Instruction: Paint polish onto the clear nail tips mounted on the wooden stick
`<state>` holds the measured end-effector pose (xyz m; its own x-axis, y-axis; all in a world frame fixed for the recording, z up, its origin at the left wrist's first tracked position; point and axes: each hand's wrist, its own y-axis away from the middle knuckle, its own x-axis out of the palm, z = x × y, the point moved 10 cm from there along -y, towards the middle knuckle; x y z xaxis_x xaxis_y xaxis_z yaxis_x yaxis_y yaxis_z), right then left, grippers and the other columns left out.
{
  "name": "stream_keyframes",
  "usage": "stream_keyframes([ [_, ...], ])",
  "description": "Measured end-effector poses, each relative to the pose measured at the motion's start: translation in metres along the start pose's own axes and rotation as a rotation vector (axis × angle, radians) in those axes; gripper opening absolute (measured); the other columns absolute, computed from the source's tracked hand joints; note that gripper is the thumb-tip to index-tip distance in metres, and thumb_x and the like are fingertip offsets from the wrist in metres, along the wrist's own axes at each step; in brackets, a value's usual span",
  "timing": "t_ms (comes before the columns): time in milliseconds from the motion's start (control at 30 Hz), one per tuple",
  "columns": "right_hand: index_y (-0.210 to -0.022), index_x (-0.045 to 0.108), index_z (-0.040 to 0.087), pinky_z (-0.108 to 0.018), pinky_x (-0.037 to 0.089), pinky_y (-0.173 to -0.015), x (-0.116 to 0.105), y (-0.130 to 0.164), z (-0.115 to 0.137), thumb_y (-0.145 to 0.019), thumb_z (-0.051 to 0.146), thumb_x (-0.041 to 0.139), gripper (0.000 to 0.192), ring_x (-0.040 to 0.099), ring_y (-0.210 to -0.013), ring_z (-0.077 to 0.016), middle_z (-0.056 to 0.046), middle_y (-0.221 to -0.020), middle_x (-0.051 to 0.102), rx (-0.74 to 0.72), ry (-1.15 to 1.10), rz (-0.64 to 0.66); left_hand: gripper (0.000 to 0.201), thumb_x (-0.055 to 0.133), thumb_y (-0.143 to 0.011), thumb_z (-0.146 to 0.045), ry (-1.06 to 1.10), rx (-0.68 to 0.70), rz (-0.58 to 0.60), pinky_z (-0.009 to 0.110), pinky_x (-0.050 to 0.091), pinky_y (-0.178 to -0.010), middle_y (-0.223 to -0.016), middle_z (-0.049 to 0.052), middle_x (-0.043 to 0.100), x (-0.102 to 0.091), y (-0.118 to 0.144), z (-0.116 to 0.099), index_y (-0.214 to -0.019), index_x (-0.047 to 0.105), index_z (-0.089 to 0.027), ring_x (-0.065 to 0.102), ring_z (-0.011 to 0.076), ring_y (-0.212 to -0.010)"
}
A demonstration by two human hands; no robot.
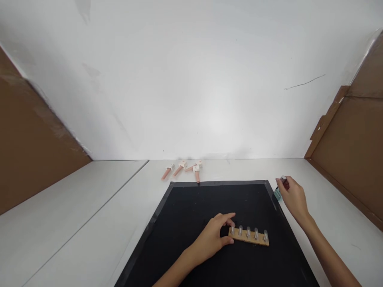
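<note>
Left hand (213, 238): pinching left end of wooden strip (244, 238) with five upright clear tubes (248, 231), on black mat (185, 215) | Right hand (295, 197): grasping small silver-topped object (283, 178) near teal block (277, 194), mat's right edge

A hand could slip along the left edge of the black mat (179, 211) up to its far left corner, where four pink-and-white pieces (178, 171) clutter the worktop (89, 239). In the mat's right half, five upright clear tubes (248, 232) on a wooden strip (252, 240) stand in the way, the left hand (214, 235) around its left end. By the far right corner, the right hand (295, 197), pinching a silver-topped piece (283, 178), and a teal block (278, 194) obstruct; a white wall (191, 79) closes the worktop's back edge.
</note>
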<state>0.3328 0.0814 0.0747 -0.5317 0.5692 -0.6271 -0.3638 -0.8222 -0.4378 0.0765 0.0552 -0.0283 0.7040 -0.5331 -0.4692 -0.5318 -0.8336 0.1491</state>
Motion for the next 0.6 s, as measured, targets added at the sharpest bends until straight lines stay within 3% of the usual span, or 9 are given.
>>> stream_keyframes([
  [167, -0.058, 0.049, 0.023, -0.029, 0.036, -0.049, 0.000, -0.001, -0.004, -0.079, 0.049, 0.053, 0.033, 0.045, -0.049, -0.0182, 0.001, -0.051, 0.049, 0.085, -0.120, -0.001, 0.082, 0.072, -0.062, -0.010, 0.036, -0.026, 0.110, 0.041, 0.039, -0.100, -0.119, 0.006, 0.063, -0.004, 0.001, 0.000, -0.137, 0.043, -0.028, 0.054, 0.0226, -0.109],
  [300, -0.059, 0.053, 0.022, -0.029, 0.037, -0.050, -0.005, -0.001, -0.018, -0.075, 0.046, 0.059, 0.030, 0.048, -0.053, -0.0182, 0.000, -0.055, 0.053, 0.172, -0.248, -0.015, 0.089, 0.074, -0.059, -0.012, 0.053, -0.056, 0.216, 0.041, 0.041, -0.097, -0.126, 0.010, 0.059, -0.012, -0.004, -0.003, -0.140, 0.038, -0.024, 0.055, 0.0237, -0.109],
  [400, -0.059, 0.054, 0.020, -0.027, 0.034, -0.046, -0.002, 0.001, -0.027, -0.070, 0.051, 0.061, 0.033, 0.046, -0.052, -0.0163, 0.000, -0.056, 0.053, 0.247, -0.378, 0.007, 0.083, 0.073, -0.060, -0.014, 0.034, -0.053, 0.260, 0.042, 0.041, -0.096, -0.128, 0.012, 0.057, -0.018, -0.009, -0.010, -0.137, 0.041, -0.023, 0.054, 0.0250, -0.110],
  [500, -0.059, 0.054, 0.020, -0.024, 0.027, -0.040, 0.007, 0.008, -0.027, -0.066, 0.055, 0.064, 0.037, 0.036, -0.044, -0.0114, 0.004, -0.051, 0.044, 0.332, -0.510, 0.064, 0.072, 0.076, -0.059, -0.020, -0.049, -0.026, 0.304, 0.043, 0.041, -0.094, -0.122, 0.010, 0.056, -0.013, -0.009, -0.017, -0.126, 0.051, -0.021, 0.051, 0.0271, -0.110],
  [600, -0.060, 0.055, 0.018, -0.022, 0.022, -0.039, 0.017, 0.017, -0.018, -0.062, 0.055, 0.069, 0.040, 0.029, -0.042, -0.0085, 0.007, -0.050, 0.038, 0.398, -0.619, 0.141, 0.057, 0.079, -0.058, -0.027, -0.200, 0.047, 0.267, 0.043, 0.039, -0.094, -0.114, 0.007, 0.055, -0.007, -0.008, -0.025, -0.110, 0.059, -0.021, 0.046, 0.0280, -0.109],
])
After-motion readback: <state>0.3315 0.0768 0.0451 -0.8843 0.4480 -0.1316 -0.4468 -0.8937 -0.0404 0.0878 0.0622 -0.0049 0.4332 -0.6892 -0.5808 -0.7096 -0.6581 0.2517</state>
